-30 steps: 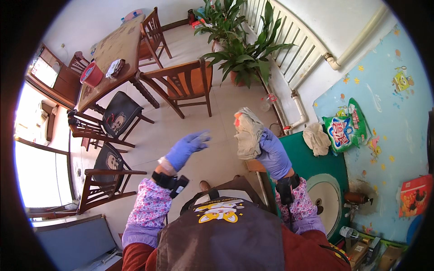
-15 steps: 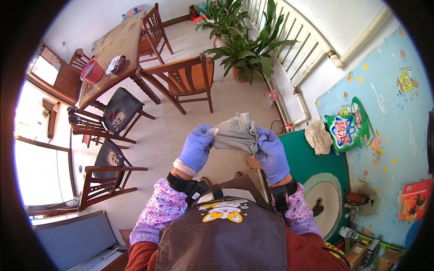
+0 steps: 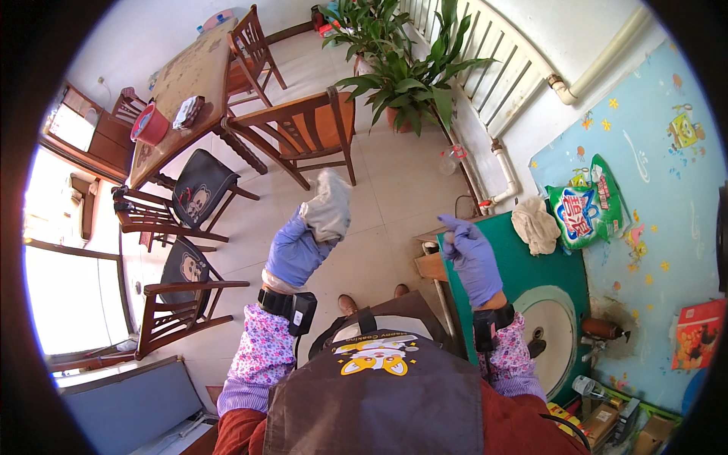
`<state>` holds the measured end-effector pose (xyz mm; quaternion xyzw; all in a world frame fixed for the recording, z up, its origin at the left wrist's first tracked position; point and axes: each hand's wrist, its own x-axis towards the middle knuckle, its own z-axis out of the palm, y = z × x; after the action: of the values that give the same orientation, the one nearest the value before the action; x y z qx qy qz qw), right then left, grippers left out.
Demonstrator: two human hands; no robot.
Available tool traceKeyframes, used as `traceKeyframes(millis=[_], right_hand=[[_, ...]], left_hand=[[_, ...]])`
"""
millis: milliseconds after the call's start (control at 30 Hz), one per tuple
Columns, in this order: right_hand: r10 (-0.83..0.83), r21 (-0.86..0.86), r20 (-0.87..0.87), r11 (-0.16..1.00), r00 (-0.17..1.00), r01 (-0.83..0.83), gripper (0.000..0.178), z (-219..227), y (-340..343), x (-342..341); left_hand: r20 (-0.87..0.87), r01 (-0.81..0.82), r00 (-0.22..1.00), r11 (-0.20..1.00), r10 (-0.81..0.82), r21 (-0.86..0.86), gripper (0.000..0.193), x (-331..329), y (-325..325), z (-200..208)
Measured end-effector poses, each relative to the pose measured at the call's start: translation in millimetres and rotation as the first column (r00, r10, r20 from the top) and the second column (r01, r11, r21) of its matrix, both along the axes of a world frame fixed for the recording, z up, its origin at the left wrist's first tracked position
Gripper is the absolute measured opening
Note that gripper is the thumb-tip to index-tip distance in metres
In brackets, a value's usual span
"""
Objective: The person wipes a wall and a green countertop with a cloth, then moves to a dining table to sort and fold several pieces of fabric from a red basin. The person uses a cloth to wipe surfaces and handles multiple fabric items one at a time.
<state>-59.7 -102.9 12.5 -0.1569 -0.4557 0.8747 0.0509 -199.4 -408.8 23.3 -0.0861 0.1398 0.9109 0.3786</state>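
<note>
My left hand (image 3: 294,252), in a purple-blue glove, is closed on a light-grey sock-like cloth (image 3: 329,206). The bunched fabric rises above the fingers, over the floor. To the right, my gloved right hand (image 3: 472,264) holds nothing. Its index finger points up and left while the other fingers are partly bent. It hovers by the left edge of the green counter (image 3: 493,231). On the counter lies a crumpled beige cloth (image 3: 535,226), beside a green-and-white detergent bag (image 3: 582,208) leaning on the wall.
A round white basin (image 3: 557,322) with a tap (image 3: 605,331) is set into the counter. Potted plants (image 3: 413,91) stand by the radiator (image 3: 493,68). Wooden chairs (image 3: 299,129) surround a long table (image 3: 182,76) bearing a red bucket (image 3: 152,127).
My right hand has let go of the cloth and moved right and slightly down. My left hand has moved left with the cloth, which now bunches upward instead of stretching between both hands.
</note>
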Motion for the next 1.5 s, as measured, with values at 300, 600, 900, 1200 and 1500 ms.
traceKeyframes(millis=[300,600,900,1200,1500], right_hand=[[0.287,-0.219,0.273,0.948,0.918,-0.231,0.037,-13,-45,-16],[0.291,-0.328,-0.135,0.889,0.947,-0.32,0.044,5,-47,-7],[-0.594,0.927,-0.097,0.237,0.798,0.289,0.023,-12,58,72],[-0.709,0.957,0.257,0.28,0.657,-0.072,0.049,-129,166,152],[-0.772,0.859,0.366,0.495,0.52,0.13,0.051,-156,174,171]], left_hand=[[-0.04,0.131,0.991,0.987,-0.128,0.097,0.053,14,16,-5],[0.023,0.396,0.916,0.912,-0.4,0.104,0.044,35,68,-10],[0.075,0.414,0.901,0.798,-0.427,-0.438,0.044,28,30,-63],[0.339,0.29,0.937,0.74,-0.089,-0.607,0.04,30,-75,-159],[0.523,0.312,0.842,0.673,0.131,-0.671,0.033,65,-162,-214]])
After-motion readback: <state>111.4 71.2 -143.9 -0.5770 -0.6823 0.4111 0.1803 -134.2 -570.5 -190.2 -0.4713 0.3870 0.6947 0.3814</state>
